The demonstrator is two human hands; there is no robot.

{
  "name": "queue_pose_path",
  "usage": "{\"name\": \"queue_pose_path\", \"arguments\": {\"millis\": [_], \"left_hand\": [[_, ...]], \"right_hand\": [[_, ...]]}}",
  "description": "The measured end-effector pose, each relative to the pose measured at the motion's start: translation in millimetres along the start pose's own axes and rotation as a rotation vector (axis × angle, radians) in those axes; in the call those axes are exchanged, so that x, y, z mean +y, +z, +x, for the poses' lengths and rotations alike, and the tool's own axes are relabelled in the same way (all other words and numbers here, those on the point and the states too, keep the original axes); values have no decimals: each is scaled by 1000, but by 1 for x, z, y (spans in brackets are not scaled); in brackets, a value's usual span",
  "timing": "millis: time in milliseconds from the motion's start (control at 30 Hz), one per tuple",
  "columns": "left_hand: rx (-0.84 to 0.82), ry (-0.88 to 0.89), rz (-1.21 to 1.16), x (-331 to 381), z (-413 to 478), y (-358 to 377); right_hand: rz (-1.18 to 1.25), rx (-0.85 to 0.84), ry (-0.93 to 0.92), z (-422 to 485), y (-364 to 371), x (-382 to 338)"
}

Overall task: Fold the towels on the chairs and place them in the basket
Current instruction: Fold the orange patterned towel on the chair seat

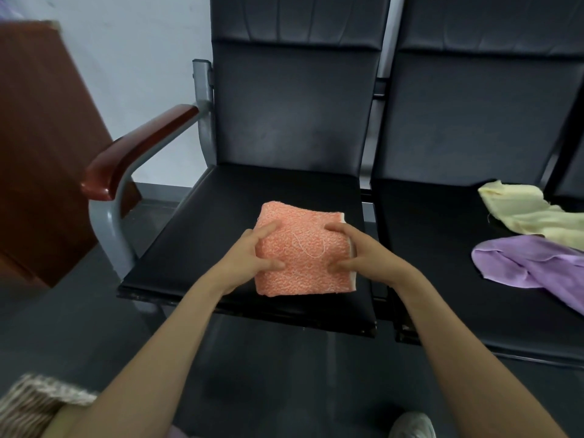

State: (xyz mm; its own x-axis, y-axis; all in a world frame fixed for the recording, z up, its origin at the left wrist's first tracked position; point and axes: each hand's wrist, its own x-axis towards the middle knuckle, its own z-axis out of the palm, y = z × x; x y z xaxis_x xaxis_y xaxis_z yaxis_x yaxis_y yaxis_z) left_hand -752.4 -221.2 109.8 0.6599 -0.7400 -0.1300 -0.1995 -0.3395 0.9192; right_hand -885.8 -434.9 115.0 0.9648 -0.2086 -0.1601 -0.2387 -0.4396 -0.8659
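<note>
A folded orange towel lies as a thick square on the black seat of the left chair, a loose thread on its top. My left hand grips its left edge, fingers and thumb curled onto the top. On the opposite edge my right hand grips it the same way. An unfolded yellow towel and a crumpled purple towel lie on the right chair's seat. Part of a woven striped basket shows at the bottom left corner.
The left chair has a brown wooden armrest on a grey metal frame. A brown wooden cabinet stands at the left. The floor is dark grey, and the tip of a shoe shows at the bottom.
</note>
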Motion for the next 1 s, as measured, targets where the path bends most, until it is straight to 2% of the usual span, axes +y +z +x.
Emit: {"name": "queue_pose_path", "arguments": {"millis": [67,167,400,500,567,667,800,900,1000], "left_hand": [[-32,-28,103,1,1,4],[-23,-9,253,5,3,11],[375,212,611,4,-1,19],[476,260,695,11,-5,17],[517,289,691,14,-8,16],[502,322,466,16,-9,9],[176,290,-157,24,-17,3],[158,319,-317,29,-18,10],[242,347,-396,34,-17,20]], "right_hand": [[-186,40,16,0,1,2],[-252,157,-10,-1,4,1],[-383,434,-162,-1,12,-5],[-490,513,-192,-3,10,-10],[-413,526,-205,-5,6,-10],[-53,475,-202,-10,1,-9],[441,385,-184,-10,3,-13],[567,442,-219,-9,9,-21],[563,533,-255,-10,16,-28]]}}
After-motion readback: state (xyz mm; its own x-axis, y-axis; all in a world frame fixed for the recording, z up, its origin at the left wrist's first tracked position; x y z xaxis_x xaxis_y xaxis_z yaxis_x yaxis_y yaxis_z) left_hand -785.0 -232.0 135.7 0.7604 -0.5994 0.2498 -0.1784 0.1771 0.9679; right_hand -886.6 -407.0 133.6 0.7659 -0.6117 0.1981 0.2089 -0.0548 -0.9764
